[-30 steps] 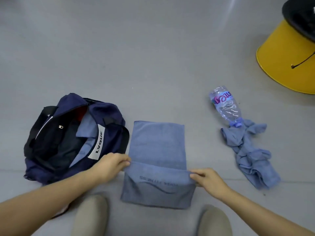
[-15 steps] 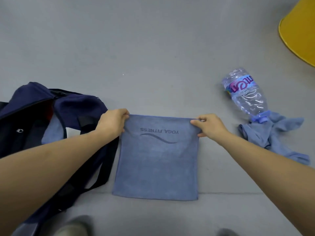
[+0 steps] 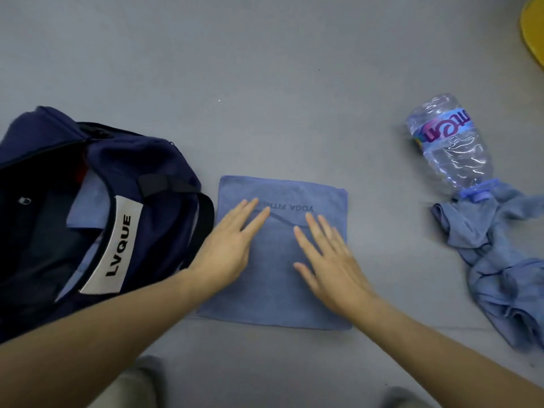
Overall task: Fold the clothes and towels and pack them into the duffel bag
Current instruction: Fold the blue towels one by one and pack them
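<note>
While the folded blue towel (image 3: 273,301) lies flat on the grey floor (image 3: 235,69) straight ahead of the person, both grips rest on top of it. The left grip (image 3: 229,248) is a bare hand, open, with its fingers straight and laid flat across the towel's left half. Its fingertips (image 3: 254,203) cover part of the dark "YOGA FITNESS" print, which reads upside down from here. The right grip (image 3: 326,260) is open too, its palm down and its fingers spread over the right half, just below the print. Neither holds anything; they only press on the cloth.

The towel makes a rough square, and its left edge is just beside the black strap (image 3: 206,219) of the duffel bag (image 3: 141,160). The navy bag sits on the floor to the left with its top open. A white label (image 3: 114,245) reading "LVQUE" hangs across the opening, and something light blue (image 3: 88,201) shows inside against the dark lining.

Well to the right of the towel, a clear plastic water bottle (image 3: 450,142) lies on its side, with its blue cap end touching a crumpled blue garment (image 3: 500,260) — unfolded, bunched in a long heap on the floor. A yellow object (image 3: 534,33) is cut off at the top right corner.
</note>
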